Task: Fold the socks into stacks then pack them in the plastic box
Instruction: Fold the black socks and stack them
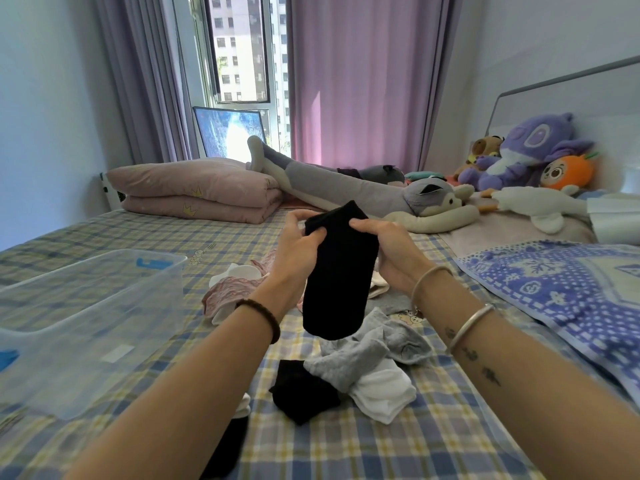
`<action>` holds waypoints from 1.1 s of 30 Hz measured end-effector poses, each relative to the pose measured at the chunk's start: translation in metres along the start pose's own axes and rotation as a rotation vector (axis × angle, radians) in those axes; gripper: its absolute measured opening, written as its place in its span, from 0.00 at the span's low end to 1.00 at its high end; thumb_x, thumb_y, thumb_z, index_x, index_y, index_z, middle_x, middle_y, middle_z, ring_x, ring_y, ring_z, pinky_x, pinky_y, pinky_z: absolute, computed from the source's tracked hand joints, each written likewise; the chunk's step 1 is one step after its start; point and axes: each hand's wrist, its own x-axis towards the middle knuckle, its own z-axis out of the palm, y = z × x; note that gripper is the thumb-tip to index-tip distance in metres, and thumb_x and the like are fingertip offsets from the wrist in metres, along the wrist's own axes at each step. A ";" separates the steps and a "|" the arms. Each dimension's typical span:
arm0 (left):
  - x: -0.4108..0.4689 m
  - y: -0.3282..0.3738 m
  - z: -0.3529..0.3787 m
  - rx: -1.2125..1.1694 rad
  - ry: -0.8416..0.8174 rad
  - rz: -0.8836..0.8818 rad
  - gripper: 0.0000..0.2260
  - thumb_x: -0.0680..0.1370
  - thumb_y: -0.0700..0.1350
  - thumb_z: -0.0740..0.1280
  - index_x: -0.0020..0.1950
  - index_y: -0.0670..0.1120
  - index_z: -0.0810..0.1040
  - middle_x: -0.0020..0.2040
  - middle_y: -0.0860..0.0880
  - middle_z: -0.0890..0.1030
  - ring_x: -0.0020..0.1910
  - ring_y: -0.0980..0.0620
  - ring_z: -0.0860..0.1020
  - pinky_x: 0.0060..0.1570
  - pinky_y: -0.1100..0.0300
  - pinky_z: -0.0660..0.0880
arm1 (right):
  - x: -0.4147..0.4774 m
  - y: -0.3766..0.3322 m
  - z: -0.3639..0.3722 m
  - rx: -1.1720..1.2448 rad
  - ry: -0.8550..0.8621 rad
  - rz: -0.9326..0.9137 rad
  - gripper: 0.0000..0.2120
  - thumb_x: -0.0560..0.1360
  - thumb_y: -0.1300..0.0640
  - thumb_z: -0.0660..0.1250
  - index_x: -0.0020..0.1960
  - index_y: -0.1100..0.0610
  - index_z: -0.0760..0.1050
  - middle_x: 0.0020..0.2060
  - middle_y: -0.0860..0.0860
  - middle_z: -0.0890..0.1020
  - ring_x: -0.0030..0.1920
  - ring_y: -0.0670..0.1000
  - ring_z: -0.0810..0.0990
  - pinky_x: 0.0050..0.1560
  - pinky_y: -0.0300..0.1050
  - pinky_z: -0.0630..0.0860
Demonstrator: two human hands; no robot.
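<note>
Shows folded pink quilt (197,192) at eleven o'clock, long grey plush animal (346,192) at twelve, purple plush toy (530,147) at two, blue patterned towel (554,282) at three.

Readable words or numbers: none I can make out.
White sticker (117,353) on the clear plastic storage box (104,268): too faint to read.
Small dark print (204,252) on the blue-and-yellow checked bedsheet (346,445): too tiny to read.
Folded pink quilt (166,181): yellow crown motifs (189,210) only.
</note>
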 end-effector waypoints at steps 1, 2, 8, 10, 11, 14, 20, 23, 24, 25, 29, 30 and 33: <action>0.001 0.001 -0.001 -0.038 0.046 -0.014 0.11 0.77 0.35 0.61 0.46 0.52 0.68 0.43 0.50 0.77 0.40 0.54 0.79 0.31 0.66 0.76 | -0.002 0.001 -0.002 -0.056 -0.049 0.028 0.05 0.73 0.61 0.65 0.48 0.58 0.77 0.42 0.50 0.81 0.45 0.48 0.78 0.49 0.44 0.73; 0.003 0.002 -0.002 -0.082 0.093 -0.035 0.11 0.77 0.35 0.62 0.47 0.52 0.68 0.44 0.49 0.77 0.40 0.53 0.79 0.29 0.65 0.76 | -0.003 0.003 -0.003 -0.123 -0.096 0.051 0.07 0.73 0.62 0.65 0.51 0.59 0.77 0.43 0.50 0.81 0.46 0.48 0.78 0.48 0.44 0.73; 0.002 -0.002 -0.014 -0.010 0.029 -0.350 0.31 0.73 0.46 0.70 0.71 0.47 0.57 0.58 0.45 0.75 0.51 0.49 0.78 0.43 0.56 0.77 | 0.001 0.004 0.001 -0.071 0.026 -0.025 0.14 0.74 0.66 0.64 0.60 0.65 0.72 0.49 0.56 0.80 0.43 0.50 0.79 0.42 0.40 0.76; -0.002 -0.006 -0.016 0.070 -0.076 -0.420 0.34 0.73 0.44 0.70 0.73 0.45 0.55 0.61 0.43 0.74 0.55 0.46 0.77 0.46 0.55 0.76 | 0.005 0.004 0.001 -0.049 0.143 -0.030 0.16 0.74 0.64 0.65 0.61 0.68 0.71 0.50 0.59 0.79 0.44 0.52 0.79 0.43 0.41 0.76; -0.003 -0.006 -0.016 0.085 -0.092 -0.417 0.33 0.73 0.41 0.70 0.73 0.46 0.56 0.62 0.41 0.73 0.53 0.46 0.78 0.42 0.57 0.76 | 0.006 0.005 0.000 -0.053 0.173 -0.035 0.19 0.74 0.63 0.66 0.63 0.69 0.69 0.50 0.59 0.79 0.45 0.52 0.78 0.43 0.42 0.77; -0.001 -0.004 -0.015 0.065 -0.027 -0.329 0.24 0.75 0.37 0.66 0.67 0.49 0.62 0.57 0.39 0.74 0.42 0.49 0.78 0.31 0.62 0.75 | 0.007 0.010 -0.007 -0.145 0.106 -0.055 0.31 0.71 0.60 0.70 0.70 0.57 0.60 0.56 0.58 0.75 0.50 0.53 0.78 0.48 0.46 0.77; -0.002 -0.003 -0.018 0.274 -0.062 -0.238 0.09 0.74 0.35 0.65 0.46 0.49 0.75 0.51 0.40 0.76 0.46 0.46 0.77 0.46 0.51 0.76 | 0.001 0.019 -0.009 -0.664 -0.162 -0.109 0.24 0.66 0.66 0.73 0.60 0.59 0.70 0.50 0.55 0.77 0.51 0.52 0.77 0.48 0.40 0.75; -0.006 0.000 -0.019 0.406 -0.185 -0.260 0.20 0.69 0.32 0.70 0.57 0.46 0.73 0.55 0.40 0.76 0.55 0.43 0.76 0.57 0.48 0.74 | 0.000 0.022 -0.009 -0.796 -0.117 -0.155 0.13 0.67 0.64 0.72 0.51 0.59 0.76 0.41 0.53 0.78 0.46 0.51 0.77 0.46 0.42 0.73; -0.006 -0.001 -0.020 0.522 -0.215 -0.243 0.22 0.68 0.32 0.70 0.59 0.45 0.73 0.54 0.41 0.76 0.55 0.44 0.76 0.56 0.49 0.74 | 0.000 0.022 -0.009 -0.825 -0.109 -0.170 0.09 0.67 0.63 0.72 0.46 0.58 0.77 0.38 0.51 0.78 0.44 0.51 0.77 0.46 0.43 0.72; -0.006 -0.002 -0.022 0.637 -0.241 -0.220 0.20 0.68 0.34 0.70 0.58 0.45 0.74 0.52 0.43 0.77 0.53 0.45 0.76 0.55 0.51 0.74 | 0.000 0.022 -0.010 -0.826 -0.114 -0.170 0.06 0.68 0.63 0.71 0.43 0.58 0.77 0.35 0.50 0.77 0.42 0.50 0.76 0.45 0.43 0.71; -0.011 -0.001 -0.031 0.686 -0.202 -0.226 0.04 0.70 0.40 0.69 0.44 0.43 0.79 0.41 0.45 0.78 0.45 0.48 0.76 0.44 0.56 0.71 | -0.002 0.028 -0.010 -0.652 -0.192 -0.039 0.06 0.71 0.61 0.68 0.48 0.61 0.76 0.39 0.51 0.79 0.43 0.49 0.78 0.43 0.37 0.74; -0.012 -0.003 -0.034 0.626 -0.169 -0.271 0.05 0.70 0.41 0.68 0.44 0.42 0.80 0.42 0.45 0.79 0.44 0.48 0.78 0.43 0.57 0.73 | -0.003 0.031 -0.010 -0.609 -0.217 0.002 0.07 0.72 0.61 0.67 0.50 0.61 0.76 0.42 0.52 0.80 0.46 0.49 0.79 0.46 0.38 0.75; -0.017 -0.010 -0.041 0.465 -0.063 -0.405 0.03 0.72 0.41 0.66 0.40 0.44 0.73 0.36 0.47 0.77 0.34 0.52 0.76 0.23 0.67 0.71 | -0.009 0.054 -0.014 -0.791 -0.346 0.123 0.11 0.72 0.62 0.69 0.53 0.63 0.75 0.49 0.58 0.81 0.52 0.50 0.81 0.50 0.37 0.75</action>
